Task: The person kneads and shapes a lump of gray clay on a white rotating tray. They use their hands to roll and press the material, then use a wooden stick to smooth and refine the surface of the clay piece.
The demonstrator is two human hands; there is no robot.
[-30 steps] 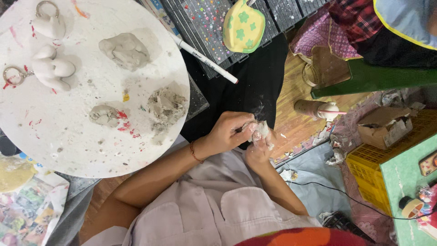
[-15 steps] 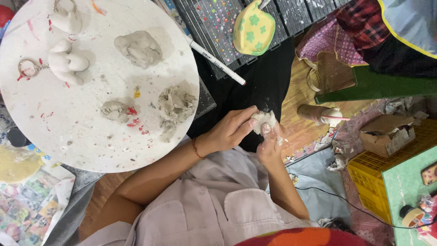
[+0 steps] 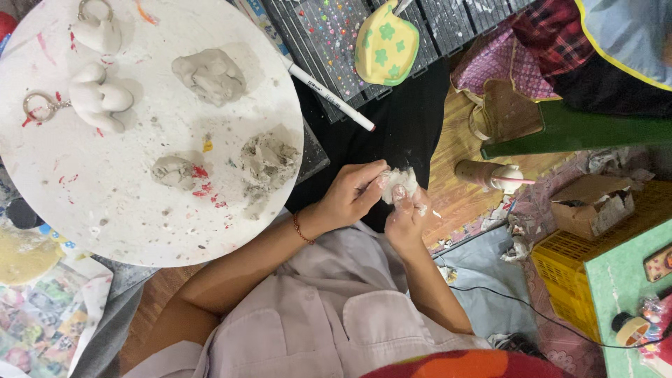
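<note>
My left hand (image 3: 348,199), with a thin bracelet on its wrist, and my right hand (image 3: 404,218) meet over a black cloth (image 3: 413,119) and together pinch a small lump of white clay (image 3: 400,182). The left fingers press its top and side while the right hand cups it from below. To the left lies a round white board (image 3: 105,203) carrying grey clay lumps (image 3: 267,158) and white clay figures with key rings (image 3: 98,98).
A white marker (image 3: 329,87) lies beside the board near a yellow-green pouch (image 3: 386,49). A yellow crate (image 3: 567,276), a cardboard box (image 3: 591,203), a green stool leg (image 3: 581,133) and a black cable (image 3: 532,308) are at the right.
Both hands stay on the clay lump and keep kneading it, the fingers shifting slightly. The view has drifted so the board sits lower in the picture.
</note>
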